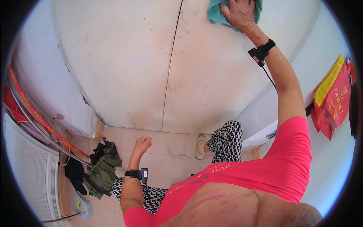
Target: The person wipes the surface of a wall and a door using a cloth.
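My right hand (240, 13) lies flat on a folded teal cloth (217, 14) and presses it against the upper right of a pale door-like panel surface (210, 79). The fingertips run out past the top of the view. A dark vertical seam splits the panels, which show scuffs and brownish stains. Low in front of me, my left hand (142, 145) hangs with curled fingers, apart from the panels, and nothing shows in it. Each wrist carries a black strap with a small device and a cable.
At the lower left, a mop head of green and black cloth strips (105, 170) rests on the tiled floor (170, 147) beside my foot. A grey dustpan (82, 205) and a white grilled appliance (31, 170) stand nearby. A red and yellow bag (333, 99) hangs at the right wall.
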